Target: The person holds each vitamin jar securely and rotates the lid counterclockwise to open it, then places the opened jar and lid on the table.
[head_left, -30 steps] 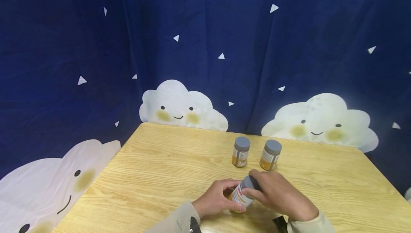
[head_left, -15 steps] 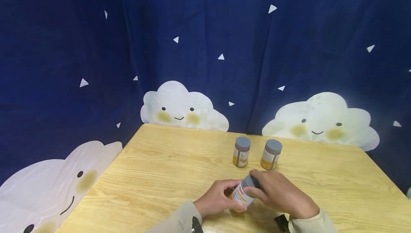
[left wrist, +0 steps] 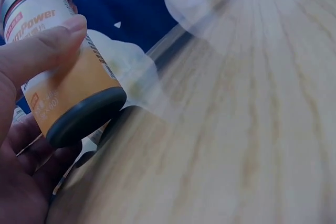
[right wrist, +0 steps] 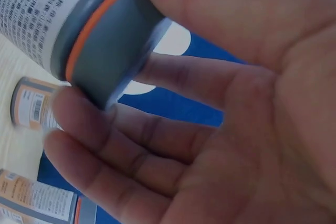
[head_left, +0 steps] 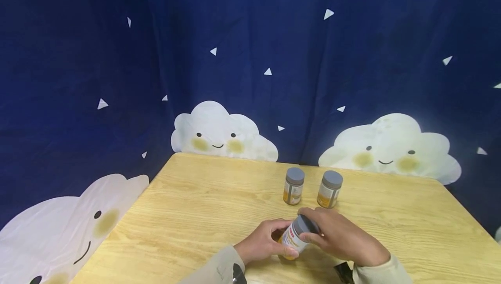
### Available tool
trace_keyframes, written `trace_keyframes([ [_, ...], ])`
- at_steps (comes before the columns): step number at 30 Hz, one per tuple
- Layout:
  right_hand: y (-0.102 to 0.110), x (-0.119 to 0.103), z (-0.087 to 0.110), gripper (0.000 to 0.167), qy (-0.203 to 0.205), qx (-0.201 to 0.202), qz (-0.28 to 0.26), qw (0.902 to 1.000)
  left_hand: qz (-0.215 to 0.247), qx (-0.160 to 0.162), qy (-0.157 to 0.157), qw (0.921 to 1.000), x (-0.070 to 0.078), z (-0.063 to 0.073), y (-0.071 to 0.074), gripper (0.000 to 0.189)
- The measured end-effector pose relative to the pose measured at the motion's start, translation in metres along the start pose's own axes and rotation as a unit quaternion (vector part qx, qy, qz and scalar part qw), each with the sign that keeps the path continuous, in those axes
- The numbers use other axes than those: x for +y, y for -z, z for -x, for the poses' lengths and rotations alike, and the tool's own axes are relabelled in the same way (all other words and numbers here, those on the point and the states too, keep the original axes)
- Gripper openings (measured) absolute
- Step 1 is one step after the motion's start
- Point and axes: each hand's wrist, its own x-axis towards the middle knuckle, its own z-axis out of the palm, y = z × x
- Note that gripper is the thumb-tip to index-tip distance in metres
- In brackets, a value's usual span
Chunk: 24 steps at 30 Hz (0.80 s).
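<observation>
A pill bottle [head_left: 294, 238] with a white and orange label and a grey lid [head_left: 304, 225] is tilted above the table, its lid towards the upper right. My left hand [head_left: 263, 241] grips the bottle's body; in the left wrist view the thumb [left wrist: 50, 45] lies across the label. My right hand [head_left: 339, 234] holds the lid between thumb and fingers. An orange ring [right wrist: 89, 27] shows at the lid's lower edge in the right wrist view. Whether the lid is loose, I cannot tell.
Two similar pill bottles stand upright beyond my hands, a left one [head_left: 293, 187] and a right one [head_left: 329, 189], slightly apart. They stand on a light wooden table [head_left: 203, 197]. A dark blue curtain [head_left: 242, 58] with clouds hangs behind it.
The fingers of my right hand have shifted slightly to the left on the lid. My left hand keeps its grip on the bottle. The head view has tilted up slightly.
</observation>
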Motion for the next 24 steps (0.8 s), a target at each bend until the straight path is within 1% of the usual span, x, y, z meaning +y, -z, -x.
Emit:
trace_keyframes([
  [2, 0.000, 0.000, -0.001, 0.033, -0.010, -0.006, -0.012, 0.9999, -0.006, 0.002, 0.000, 1.0000, -0.001, 0.000, 0.001, 0.058],
  [5, 0.001, -0.001, -0.001, 0.042, -0.041, -0.011, -0.026, 0.9987, -0.015, 0.002, -0.004, 0.9999, -0.002, -0.001, 0.002, 0.056],
  [8, 0.000, -0.004, -0.003, 0.051, -0.076, 0.004, -0.014, 0.9970, -0.020, 0.000, -0.012, 0.9997, -0.004, -0.003, 0.002, 0.053],
  [10, -0.001, -0.007, -0.004, 0.053, -0.104, 0.021, 0.000, 0.9944, -0.022, -0.002, -0.017, 0.9996, -0.005, -0.004, 0.003, 0.052],
  [13, -0.002, -0.010, -0.006, 0.045, -0.143, 0.041, 0.019, 0.9887, -0.023, 0.000, -0.020, 0.9995, -0.005, -0.004, 0.002, 0.051],
  [16, -0.002, -0.014, -0.008, 0.038, -0.182, 0.048, 0.026, 0.9818, -0.026, 0.007, -0.018, 0.9995, -0.004, -0.004, 0.002, 0.052],
  [18, -0.002, -0.015, -0.008, 0.037, -0.201, 0.049, 0.026, 0.9781, -0.027, 0.012, -0.013, 0.9995, -0.003, -0.003, 0.001, 0.053],
  [20, -0.002, -0.015, -0.009, 0.037, -0.205, 0.051, 0.022, 0.9772, -0.027, 0.014, -0.011, 0.9995, -0.003, -0.003, 0.001, 0.053],
  [21, -0.002, -0.014, -0.009, 0.036, -0.200, 0.053, 0.019, 0.9782, -0.026, 0.015, -0.009, 0.9995, -0.004, -0.002, 0.001, 0.053],
  [24, -0.003, -0.012, -0.008, 0.032, -0.170, 0.055, 0.015, 0.9838, -0.024, 0.012, -0.005, 0.9996, -0.005, -0.002, 0.001, 0.053],
])
